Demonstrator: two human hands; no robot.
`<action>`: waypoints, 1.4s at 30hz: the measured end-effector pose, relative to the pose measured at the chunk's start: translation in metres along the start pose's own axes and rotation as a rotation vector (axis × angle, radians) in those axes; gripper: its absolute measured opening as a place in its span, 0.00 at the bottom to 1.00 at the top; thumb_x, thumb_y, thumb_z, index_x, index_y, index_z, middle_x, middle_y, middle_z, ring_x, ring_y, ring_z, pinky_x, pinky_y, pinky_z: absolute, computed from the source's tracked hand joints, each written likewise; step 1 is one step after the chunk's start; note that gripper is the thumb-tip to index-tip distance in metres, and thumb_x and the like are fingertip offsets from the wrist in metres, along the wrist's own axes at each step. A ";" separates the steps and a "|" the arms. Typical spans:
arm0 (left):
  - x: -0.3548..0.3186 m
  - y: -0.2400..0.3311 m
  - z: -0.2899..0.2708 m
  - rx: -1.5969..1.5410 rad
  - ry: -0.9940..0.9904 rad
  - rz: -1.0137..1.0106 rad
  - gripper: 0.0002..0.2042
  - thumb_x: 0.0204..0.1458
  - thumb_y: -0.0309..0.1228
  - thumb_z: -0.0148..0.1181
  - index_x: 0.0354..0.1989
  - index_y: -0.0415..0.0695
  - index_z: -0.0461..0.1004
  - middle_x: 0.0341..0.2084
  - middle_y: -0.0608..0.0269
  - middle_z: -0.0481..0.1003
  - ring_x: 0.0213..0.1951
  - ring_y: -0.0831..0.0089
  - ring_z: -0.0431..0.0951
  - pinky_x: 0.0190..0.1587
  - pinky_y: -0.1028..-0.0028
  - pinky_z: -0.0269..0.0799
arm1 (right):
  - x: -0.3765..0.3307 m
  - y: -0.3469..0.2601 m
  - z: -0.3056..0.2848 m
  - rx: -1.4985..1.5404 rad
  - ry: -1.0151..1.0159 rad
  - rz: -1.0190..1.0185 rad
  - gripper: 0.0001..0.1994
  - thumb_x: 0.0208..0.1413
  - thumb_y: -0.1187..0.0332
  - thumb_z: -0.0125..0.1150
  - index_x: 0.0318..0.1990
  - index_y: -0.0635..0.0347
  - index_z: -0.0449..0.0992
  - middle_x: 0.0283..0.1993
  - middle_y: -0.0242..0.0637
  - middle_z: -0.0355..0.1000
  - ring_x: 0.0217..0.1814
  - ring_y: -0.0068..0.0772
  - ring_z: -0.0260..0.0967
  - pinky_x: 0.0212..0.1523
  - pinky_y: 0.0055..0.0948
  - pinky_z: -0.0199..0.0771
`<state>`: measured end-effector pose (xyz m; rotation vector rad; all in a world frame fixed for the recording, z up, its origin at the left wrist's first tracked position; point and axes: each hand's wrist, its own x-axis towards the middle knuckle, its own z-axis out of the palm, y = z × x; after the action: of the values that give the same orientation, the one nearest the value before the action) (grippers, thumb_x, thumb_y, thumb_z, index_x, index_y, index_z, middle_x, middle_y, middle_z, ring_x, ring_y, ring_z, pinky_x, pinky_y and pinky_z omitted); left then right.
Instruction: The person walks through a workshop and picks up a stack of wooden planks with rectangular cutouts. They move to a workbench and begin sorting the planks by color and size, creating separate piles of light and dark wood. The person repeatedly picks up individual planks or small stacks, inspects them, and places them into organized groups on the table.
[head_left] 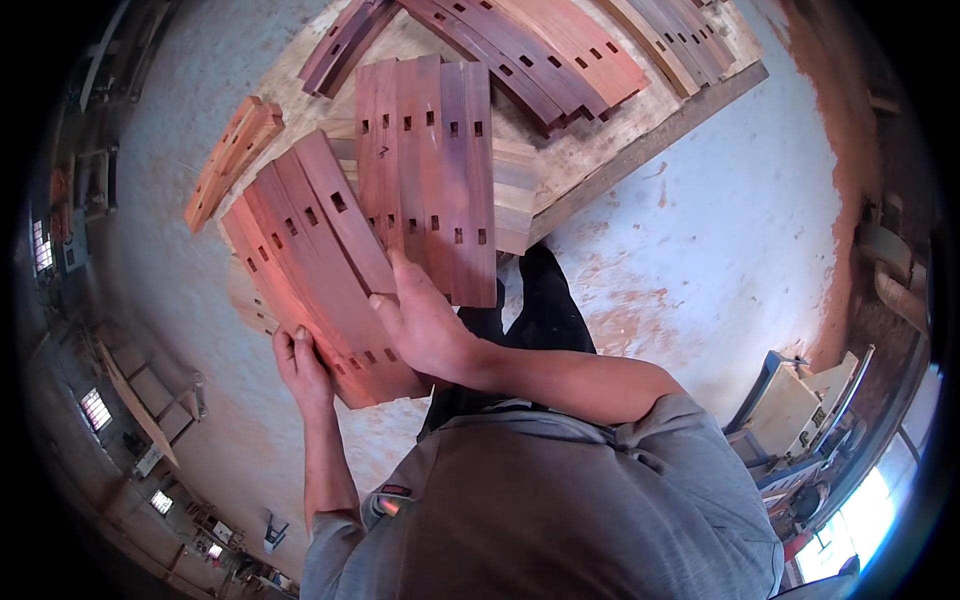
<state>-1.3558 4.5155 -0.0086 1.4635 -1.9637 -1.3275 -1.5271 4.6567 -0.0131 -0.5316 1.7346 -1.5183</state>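
Note:
Several reddish wooden slats [290,250] lie side by side at a slant in front of me, each with rectangular mortise holes. My left hand [303,365] grips the row's left edge near its lower end, thumb on top and fingers mostly hidden. From the right, my right hand [425,320] closes on the outermost slat, its thumb and index finger showing along the edge. This slat is shifted slightly upward against the others. Just beyond, a second row of mortised slats [425,150] stands nearly straight, partly behind my right hand at its lower left.
A wooden worktable [640,140] carries further mortised boards [530,60] at the back. Two narrow orange-brown pieces [235,160] rest at its left edge. On the right stands a machine with a pale top [790,410]. The floor [690,260] is pale, with reddish dust.

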 end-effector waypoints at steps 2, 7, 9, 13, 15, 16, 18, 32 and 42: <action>0.004 0.003 0.000 0.076 -0.026 0.008 0.10 0.59 0.31 0.49 0.41 0.37 0.69 0.34 0.63 0.69 0.39 0.75 0.66 0.47 0.74 0.63 | 0.002 -0.001 -0.001 -0.033 0.012 0.049 0.29 0.60 0.68 0.48 0.62 0.81 0.49 0.55 0.69 0.59 0.58 0.63 0.60 0.59 0.45 0.60; 0.026 0.001 0.023 0.159 -0.043 0.132 0.11 0.58 0.33 0.51 0.40 0.35 0.69 0.33 0.61 0.67 0.37 0.73 0.65 0.45 0.72 0.63 | 0.013 0.013 -0.014 -0.048 0.060 0.040 0.29 0.59 0.67 0.49 0.62 0.81 0.50 0.56 0.68 0.60 0.61 0.63 0.59 0.62 0.43 0.58; 0.034 0.000 0.032 0.210 -0.067 0.143 0.13 0.58 0.33 0.52 0.41 0.34 0.69 0.34 0.59 0.67 0.38 0.71 0.66 0.46 0.71 0.63 | 0.016 0.016 -0.020 -0.038 0.106 0.030 0.29 0.59 0.67 0.49 0.62 0.81 0.51 0.57 0.68 0.60 0.62 0.62 0.59 0.63 0.42 0.57; 0.043 0.011 0.048 0.143 -0.126 0.136 0.14 0.57 0.34 0.53 0.44 0.33 0.70 0.35 0.57 0.67 0.40 0.69 0.67 0.47 0.71 0.63 | 0.021 0.020 -0.031 -0.020 0.156 0.036 0.28 0.59 0.68 0.50 0.61 0.81 0.53 0.57 0.68 0.61 0.62 0.61 0.59 0.64 0.40 0.56; 0.052 0.008 0.051 0.181 -0.153 0.156 0.15 0.57 0.34 0.53 0.45 0.34 0.71 0.35 0.56 0.67 0.40 0.69 0.67 0.48 0.71 0.63 | 0.022 0.019 -0.032 -0.037 0.208 0.011 0.28 0.58 0.68 0.50 0.61 0.81 0.53 0.57 0.68 0.61 0.63 0.61 0.59 0.64 0.40 0.56; 0.055 0.010 0.056 0.190 -0.168 0.170 0.15 0.57 0.34 0.53 0.44 0.34 0.71 0.35 0.56 0.67 0.40 0.68 0.67 0.48 0.70 0.63 | 0.024 0.019 -0.034 -0.048 0.237 -0.002 0.28 0.58 0.68 0.49 0.61 0.81 0.53 0.57 0.68 0.61 0.63 0.61 0.58 0.64 0.40 0.56; 0.059 0.017 0.064 0.212 -0.192 0.201 0.15 0.56 0.34 0.54 0.44 0.33 0.71 0.35 0.55 0.67 0.40 0.67 0.68 0.48 0.70 0.63 | 0.027 0.025 -0.039 -0.085 0.288 -0.055 0.28 0.58 0.68 0.49 0.61 0.81 0.52 0.56 0.68 0.62 0.63 0.61 0.59 0.63 0.41 0.57; 0.094 0.043 0.122 0.291 -0.280 0.283 0.16 0.56 0.36 0.53 0.44 0.35 0.73 0.37 0.49 0.70 0.42 0.60 0.71 0.49 0.65 0.65 | 0.058 0.029 -0.083 -0.161 0.301 0.094 0.18 0.57 0.68 0.51 0.48 0.76 0.60 0.45 0.71 0.67 0.50 0.69 0.65 0.52 0.49 0.65; 0.092 0.056 0.118 0.381 -0.323 0.287 0.17 0.56 0.38 0.53 0.45 0.36 0.73 0.37 0.49 0.71 0.42 0.57 0.72 0.49 0.65 0.66 | 0.050 0.013 -0.106 -0.568 0.136 0.140 0.21 0.55 0.62 0.58 0.45 0.74 0.62 0.50 0.66 0.63 0.50 0.68 0.64 0.50 0.49 0.68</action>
<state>-1.5100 4.4911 -0.0426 1.0985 -2.6380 -1.1618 -1.6373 4.6915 -0.0382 -0.5787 2.2690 -0.9714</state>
